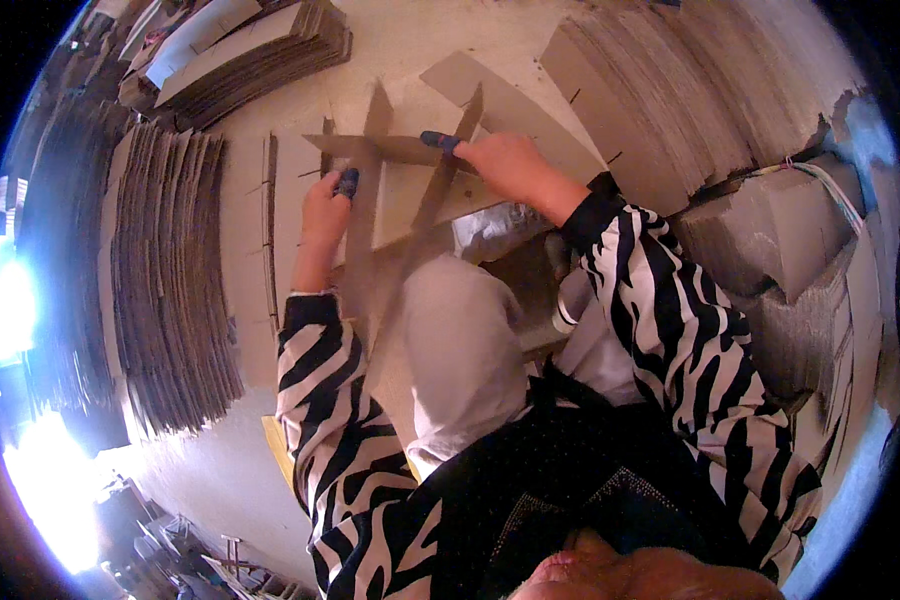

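In front of my knees stand slotted cardboard divider strips, partly crossed. Two long strips, a left one (367,205) and a right one (448,180), run away from me, and a shorter cross strip (395,148) spans them. My left hand (322,225) is closed at the left long strip, its thumb in a dark blue finger cover. With a similar cover on its thumb, my right hand (520,172) pinches near where the cross strip meets the right long strip. The fingers behind the cardboard are hidden. The near ends of the strips look blurred.
A tall row of stacked cardboard strips (170,270) stands at left, with another stack (260,60) far left. More cardboard sheets (650,100) lean at far right, beside a loose flat piece (520,110). A shiny silver object (495,230) lies beyond my knees.
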Action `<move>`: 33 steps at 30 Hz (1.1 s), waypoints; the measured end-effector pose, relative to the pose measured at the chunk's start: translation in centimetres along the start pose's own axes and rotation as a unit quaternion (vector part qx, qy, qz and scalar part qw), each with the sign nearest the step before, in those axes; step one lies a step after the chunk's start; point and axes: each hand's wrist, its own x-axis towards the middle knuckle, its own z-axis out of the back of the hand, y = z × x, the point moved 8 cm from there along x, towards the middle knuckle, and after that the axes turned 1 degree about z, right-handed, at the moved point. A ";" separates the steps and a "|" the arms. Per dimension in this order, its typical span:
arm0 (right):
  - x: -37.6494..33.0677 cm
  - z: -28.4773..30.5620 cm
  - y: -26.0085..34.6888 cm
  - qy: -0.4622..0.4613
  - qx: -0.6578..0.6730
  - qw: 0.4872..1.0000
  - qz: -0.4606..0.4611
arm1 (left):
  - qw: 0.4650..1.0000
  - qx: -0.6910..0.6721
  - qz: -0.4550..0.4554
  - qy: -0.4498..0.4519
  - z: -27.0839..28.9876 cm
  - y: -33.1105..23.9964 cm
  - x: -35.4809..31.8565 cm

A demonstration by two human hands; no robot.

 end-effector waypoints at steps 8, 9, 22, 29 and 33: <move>0.0 0.4 -2.3 -0.020 0.045 0.998 -0.033 | 0.925 0.310 -0.114 0.187 -1.1 -6.7 -17.0; 0.0 0.0 -1.9 0.000 0.048 0.998 -0.029 | 0.929 0.322 -0.061 0.172 -1.7 -6.1 -17.8; -5.9 -8.3 -7.2 0.050 -0.064 0.982 -0.169 | 0.983 0.173 -0.031 -0.045 4.4 -8.2 -18.6; -5.0 -7.7 -8.7 0.002 0.085 0.992 -0.094 | 0.983 0.102 -0.081 -0.132 6.6 -11.8 -16.8; -5.5 -3.9 -15.0 -0.067 0.342 0.923 -0.163 | 0.983 0.074 -0.055 -0.160 7.4 -11.0 -16.5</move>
